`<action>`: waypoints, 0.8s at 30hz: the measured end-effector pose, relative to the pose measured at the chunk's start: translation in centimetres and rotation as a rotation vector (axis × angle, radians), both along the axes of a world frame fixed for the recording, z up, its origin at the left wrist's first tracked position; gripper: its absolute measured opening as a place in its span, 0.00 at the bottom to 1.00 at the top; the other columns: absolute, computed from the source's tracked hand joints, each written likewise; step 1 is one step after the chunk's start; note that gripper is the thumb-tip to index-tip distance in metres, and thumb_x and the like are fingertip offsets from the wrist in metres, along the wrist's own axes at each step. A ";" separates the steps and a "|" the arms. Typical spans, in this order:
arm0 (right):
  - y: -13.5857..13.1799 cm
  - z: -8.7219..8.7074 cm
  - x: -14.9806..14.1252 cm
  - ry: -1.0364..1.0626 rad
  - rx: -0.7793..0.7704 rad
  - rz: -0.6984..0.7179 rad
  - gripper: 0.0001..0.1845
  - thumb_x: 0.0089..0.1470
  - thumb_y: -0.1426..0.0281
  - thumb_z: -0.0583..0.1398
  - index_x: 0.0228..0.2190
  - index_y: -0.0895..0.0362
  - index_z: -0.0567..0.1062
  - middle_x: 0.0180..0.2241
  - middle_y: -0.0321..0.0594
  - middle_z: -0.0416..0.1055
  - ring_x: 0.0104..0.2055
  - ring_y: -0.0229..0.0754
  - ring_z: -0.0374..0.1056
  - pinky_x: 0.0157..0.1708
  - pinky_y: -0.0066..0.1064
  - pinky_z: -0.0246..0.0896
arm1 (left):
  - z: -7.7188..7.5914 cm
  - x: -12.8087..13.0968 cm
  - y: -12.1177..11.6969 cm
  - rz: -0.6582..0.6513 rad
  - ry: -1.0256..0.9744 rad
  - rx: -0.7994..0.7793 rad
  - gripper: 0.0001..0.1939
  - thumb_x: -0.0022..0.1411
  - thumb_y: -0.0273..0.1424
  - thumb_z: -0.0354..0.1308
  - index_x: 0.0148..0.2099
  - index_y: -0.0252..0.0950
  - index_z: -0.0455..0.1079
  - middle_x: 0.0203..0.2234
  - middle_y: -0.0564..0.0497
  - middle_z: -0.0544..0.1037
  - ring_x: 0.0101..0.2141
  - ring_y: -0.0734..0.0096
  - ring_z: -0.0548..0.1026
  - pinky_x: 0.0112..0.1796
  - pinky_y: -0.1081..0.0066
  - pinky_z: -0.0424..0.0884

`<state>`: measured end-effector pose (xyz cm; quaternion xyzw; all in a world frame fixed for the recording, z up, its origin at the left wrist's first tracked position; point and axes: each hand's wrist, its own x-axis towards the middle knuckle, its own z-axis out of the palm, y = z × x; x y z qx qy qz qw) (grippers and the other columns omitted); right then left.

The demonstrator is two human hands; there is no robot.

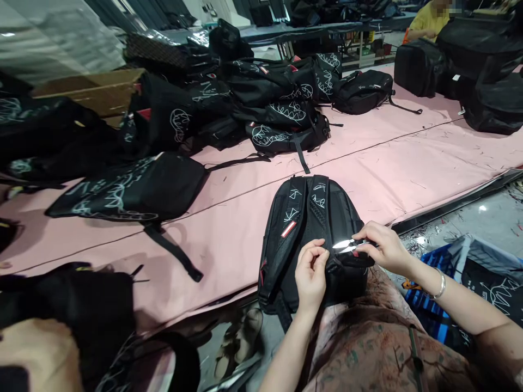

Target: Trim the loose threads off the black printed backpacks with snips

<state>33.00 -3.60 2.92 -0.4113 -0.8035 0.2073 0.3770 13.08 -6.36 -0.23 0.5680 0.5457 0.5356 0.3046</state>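
A black backpack [337, 204] with white scribble marks and a red-and-white tag on its strap lies strap side up at the pink table's edge, partly over my lap. My right hand [382, 247] grips a pair of thread snips [344, 245], their bright blades pointing left above the bag. Close to the blade tips, my left hand [312, 275] is closed in a pinch over the backpack. Whatever sits between those fingertips is too small to make out.
More black backpacks [131, 188] are piled along the pink table [245, 212], with cut threads scattered about. A blue crate [437, 272] holding a printed black piece stands on the floor at right. A person in yellow [429, 22] sits far back; a cardboard box [87, 90] is at left.
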 end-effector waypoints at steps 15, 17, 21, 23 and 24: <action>0.7 2.6 -0.7 -0.392 0.100 0.054 0.09 0.57 0.65 0.54 0.33 0.58 0.71 0.30 0.40 0.66 0.33 0.38 0.62 0.31 0.27 0.54 | 0.5 0.9 -0.1 0.006 0.128 0.046 0.06 0.58 0.30 0.52 0.31 0.34 0.67 0.40 0.45 0.68 0.43 0.66 0.67 0.42 0.67 0.64; 0.8 2.4 -0.6 -0.386 0.087 0.059 0.09 0.57 0.66 0.54 0.31 0.57 0.71 0.29 0.40 0.66 0.32 0.38 0.62 0.31 0.27 0.53 | 0.4 0.9 -0.1 0.006 0.106 0.023 0.07 0.58 0.31 0.52 0.30 0.34 0.67 0.39 0.45 0.67 0.43 0.66 0.67 0.42 0.67 0.63; 0.8 0.9 -0.1 -0.004 -0.136 0.030 0.08 0.55 0.67 0.55 0.32 0.58 0.71 0.31 0.40 0.68 0.34 0.38 0.64 0.34 0.28 0.57 | 0.4 0.8 0.1 0.037 -0.175 -0.094 0.10 0.57 0.36 0.54 0.30 0.34 0.66 0.40 0.45 0.68 0.39 0.69 0.67 0.40 0.70 0.65; 0.3 -0.5 -0.3 0.247 -0.353 0.013 0.10 0.53 0.66 0.56 0.37 0.58 0.70 0.33 0.40 0.69 0.34 0.38 0.65 0.33 0.28 0.59 | 0.6 0.8 0.2 0.029 -0.418 -0.201 0.13 0.57 0.39 0.54 0.30 0.33 0.66 0.40 0.46 0.68 0.32 0.75 0.66 0.33 0.75 0.65; -0.1 -1.3 -0.7 0.319 -0.447 0.010 0.14 0.51 0.66 0.57 0.40 0.58 0.69 0.34 0.40 0.69 0.34 0.38 0.65 0.32 0.28 0.60 | 0.8 0.9 0.2 0.021 -0.539 -0.249 0.14 0.56 0.40 0.54 0.30 0.33 0.67 0.40 0.47 0.67 0.30 0.79 0.65 0.31 0.77 0.64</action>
